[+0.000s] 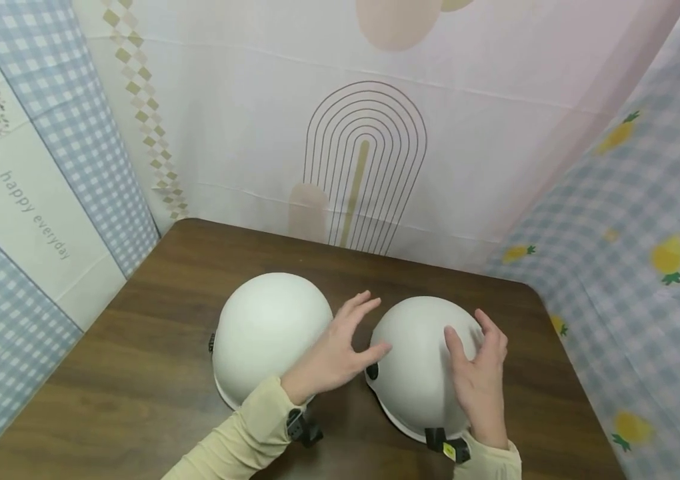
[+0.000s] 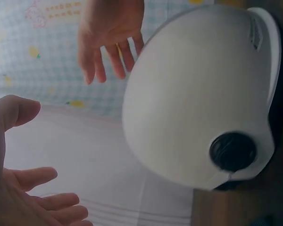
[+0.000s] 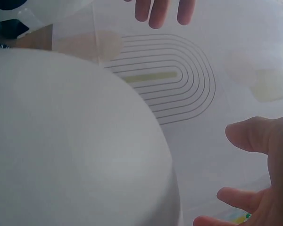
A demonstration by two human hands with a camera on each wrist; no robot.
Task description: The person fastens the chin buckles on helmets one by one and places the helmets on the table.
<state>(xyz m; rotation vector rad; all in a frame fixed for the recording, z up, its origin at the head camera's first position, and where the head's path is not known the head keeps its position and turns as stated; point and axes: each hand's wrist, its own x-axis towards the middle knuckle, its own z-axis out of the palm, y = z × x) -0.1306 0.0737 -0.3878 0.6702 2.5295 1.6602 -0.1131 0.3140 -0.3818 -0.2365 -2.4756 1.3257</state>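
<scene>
Two white helmets rest dome up on a brown wooden table. My left hand (image 1: pixel 337 350) is in the air between them, fingers spread, thumb pointing toward the right helmet (image 1: pixel 415 367). My right hand (image 1: pixel 481 380) hovers over that helmet's right side, thumb and fingers apart. Neither hand holds anything; gaps show between the hands and the dome in the wrist views. A round black knob (image 2: pixel 233 151) sits on the right helmet's side in the left wrist view. The left helmet (image 1: pixel 268 333) is partly hidden behind my left hand and forearm.
The table (image 1: pixel 154 373) has a rounded far edge against a patterned white cloth backdrop (image 1: pixel 244 133). Blue checked cloths hang at left and right (image 1: pixel 604 267). Dark camera mounts are strapped on both wrists over pale yellow sleeves (image 1: pixel 250 427).
</scene>
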